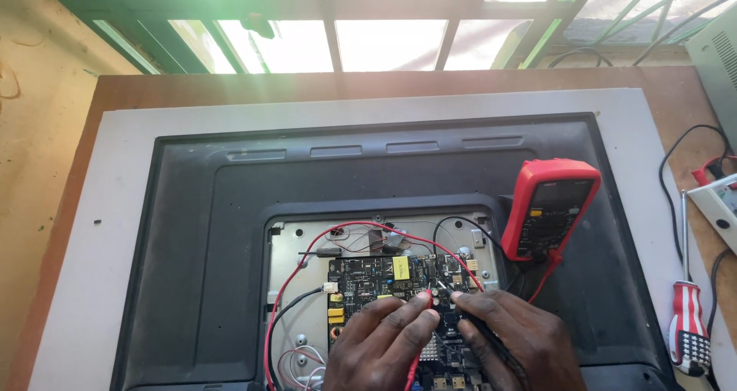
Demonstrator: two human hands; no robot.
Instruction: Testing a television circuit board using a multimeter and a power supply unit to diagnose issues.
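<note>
Head cam, low centre of frame: only two bare hands in view, left hand (384, 345) and right hand (510, 337). No gloves, no rings, no watch or wrist strap visible. No sleeves showing: the frame edge cuts both off around the wrist, so can't tell what's worn further up the arms. Fingers (407, 314) on the left hand are bare, knuckles and creases clearly visible; nails look short, unpainted as far as can be made out. Right hand is the same: bare back of hand, no tape, no plasters, no markings. Rest of the body is out of shot.
</note>
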